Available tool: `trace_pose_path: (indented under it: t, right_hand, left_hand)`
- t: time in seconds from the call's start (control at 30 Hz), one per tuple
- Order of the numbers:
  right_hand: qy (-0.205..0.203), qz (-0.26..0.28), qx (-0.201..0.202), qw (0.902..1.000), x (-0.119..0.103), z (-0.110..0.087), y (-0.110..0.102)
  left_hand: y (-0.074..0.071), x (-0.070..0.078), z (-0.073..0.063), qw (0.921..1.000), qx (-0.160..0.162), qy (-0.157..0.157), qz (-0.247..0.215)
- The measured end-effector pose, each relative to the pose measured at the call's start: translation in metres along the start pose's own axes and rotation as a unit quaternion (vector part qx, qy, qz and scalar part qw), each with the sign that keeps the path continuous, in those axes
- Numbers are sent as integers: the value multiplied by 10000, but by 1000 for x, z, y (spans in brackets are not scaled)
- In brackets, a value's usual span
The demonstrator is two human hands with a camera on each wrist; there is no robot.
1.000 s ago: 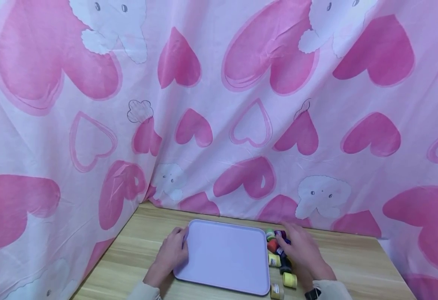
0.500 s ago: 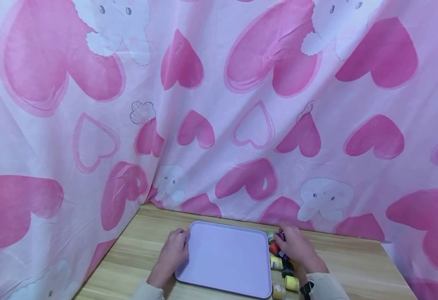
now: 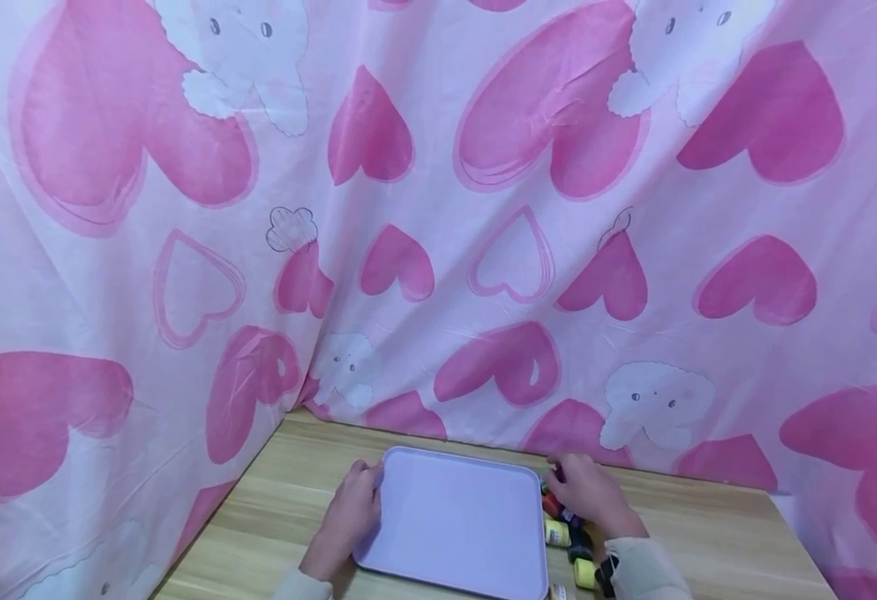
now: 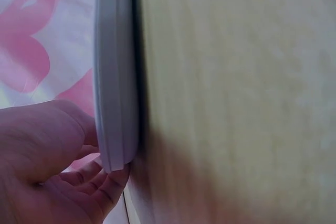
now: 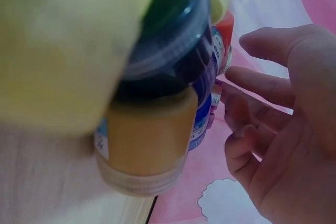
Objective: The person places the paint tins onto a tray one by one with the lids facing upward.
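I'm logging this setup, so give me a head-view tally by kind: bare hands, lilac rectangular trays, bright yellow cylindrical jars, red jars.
Bare hands, left hand and right hand: 2
Lilac rectangular tray: 1
Bright yellow cylindrical jars: 2
Red jar, partly covered: 1
Total: 6

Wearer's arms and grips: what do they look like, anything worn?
Left grip and right grip: ungloved. Pale off-white fabric left sleeve, matching right sleeve. Black band, possibly a watch strap, at the right wrist. No cables visible.
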State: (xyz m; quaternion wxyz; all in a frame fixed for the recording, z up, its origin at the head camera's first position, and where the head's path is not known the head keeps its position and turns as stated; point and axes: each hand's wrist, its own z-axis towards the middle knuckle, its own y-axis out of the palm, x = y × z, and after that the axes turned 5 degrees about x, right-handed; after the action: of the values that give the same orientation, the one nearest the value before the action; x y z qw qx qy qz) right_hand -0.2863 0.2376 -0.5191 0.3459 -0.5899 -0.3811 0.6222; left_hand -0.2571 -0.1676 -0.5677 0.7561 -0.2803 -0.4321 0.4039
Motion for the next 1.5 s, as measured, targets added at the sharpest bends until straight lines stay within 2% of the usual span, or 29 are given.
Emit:
trace_pose_path:
  t: [0.2,0.4,0.73,0.9,1.3,1.5]
  right_hand:
    - [-52,-249,-168,9995,2,2,3]
    - [-84,-249,-242,9994,3,2,4]
    - [68,55,-181,9998,10,7,10]
    - [93,154,-96,9998,12,6,11]
    - [-361,211,363,9985,13,4,9]
    - [-400,293,472,9977,12,1,9]
  left_hand:
    - [0,2,-1,9999,-65,-119,-26]
    - [0,2,-1,9999,-66,-121,-38]
    - [-1,2,-2,9999,-74,-74,-66]
    - [-2,2,0,9999,-90,-66,-59]
    - [-2,1,2,9999,-88,-91,-20]
    - [-1,1,1,9999,-100,-109,-20]
